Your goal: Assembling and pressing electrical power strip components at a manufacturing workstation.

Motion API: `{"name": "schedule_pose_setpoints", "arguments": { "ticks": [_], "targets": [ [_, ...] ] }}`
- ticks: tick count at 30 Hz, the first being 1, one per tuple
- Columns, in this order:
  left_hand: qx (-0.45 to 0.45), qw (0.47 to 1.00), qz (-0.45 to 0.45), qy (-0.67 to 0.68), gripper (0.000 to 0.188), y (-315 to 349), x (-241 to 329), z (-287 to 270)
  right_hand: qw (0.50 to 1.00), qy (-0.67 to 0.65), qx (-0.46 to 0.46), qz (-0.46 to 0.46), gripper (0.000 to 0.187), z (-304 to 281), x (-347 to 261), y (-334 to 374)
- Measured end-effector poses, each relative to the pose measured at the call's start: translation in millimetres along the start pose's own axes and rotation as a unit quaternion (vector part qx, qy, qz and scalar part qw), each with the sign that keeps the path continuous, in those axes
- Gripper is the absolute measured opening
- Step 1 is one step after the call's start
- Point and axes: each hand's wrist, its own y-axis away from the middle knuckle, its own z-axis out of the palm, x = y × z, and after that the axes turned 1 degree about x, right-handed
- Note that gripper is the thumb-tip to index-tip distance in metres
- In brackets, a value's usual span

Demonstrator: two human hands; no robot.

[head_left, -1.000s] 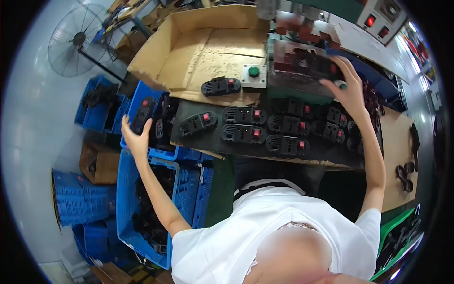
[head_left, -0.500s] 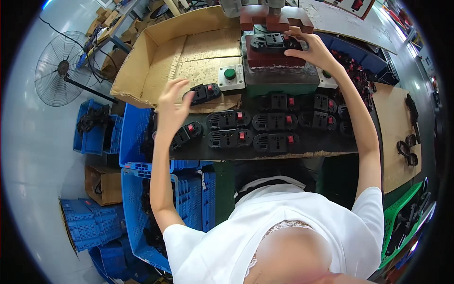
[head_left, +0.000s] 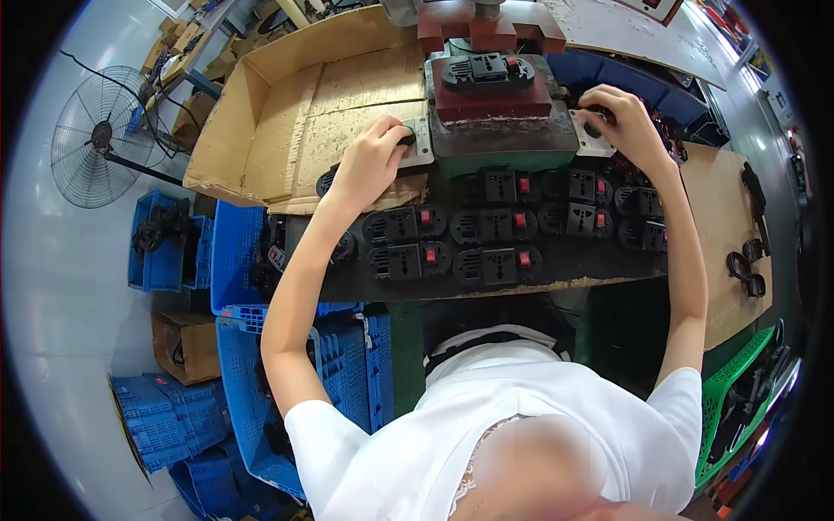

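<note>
My left hand (head_left: 370, 165) is bent over the green push button (head_left: 407, 136) on the white box left of the press, fingers close together. At the matching right-hand box, my right hand (head_left: 627, 128) has its thumb at another green push button (head_left: 593, 129), its bent fingers apart from the thumb. Between my hands, a black socket housing with a red rocker switch (head_left: 488, 73) lies on the dark red press block (head_left: 493, 102). Above and behind it hangs the red upper press block (head_left: 491, 33). My left hand partly hides another black housing (head_left: 326, 180).
Several black socket housings (head_left: 495, 226) lie in rows on the bench before the press. A cardboard tray (head_left: 291, 113) stands at the left, with blue crates (head_left: 239, 252) below it. Dark parts fill a blue bin behind my right hand. A fan (head_left: 102, 135) stands far left.
My right hand has left the housing on the press block and come down to the right button. My left hand has moved right, from above the cardboard tray's edge onto the left button.
</note>
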Motion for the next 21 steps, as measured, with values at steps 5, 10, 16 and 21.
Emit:
{"name": "schedule_pose_setpoints", "arguments": {
  "ticks": [5,10,16,21],
  "targets": [
    [0.01,1.0,0.011,-0.008,0.015,-2,3,0,0.976,-0.081,0.164,-0.115,0.019,20,-11,-49],
    [0.017,0.999,0.026,0.009,0.013,-4,0,2,0.977,-0.184,0.097,-0.055,0.021,43,-6,-85],
    [0.012,1.0,0.016,0.008,0.011,-4,1,-1,0.96,-0.207,0.148,-0.119,0.02,51,4,-81],
    [0.009,1.0,0.011,0.015,0.011,-5,2,0,0.976,-0.161,0.117,-0.088,0.02,36,-14,-73]
  ]
}}
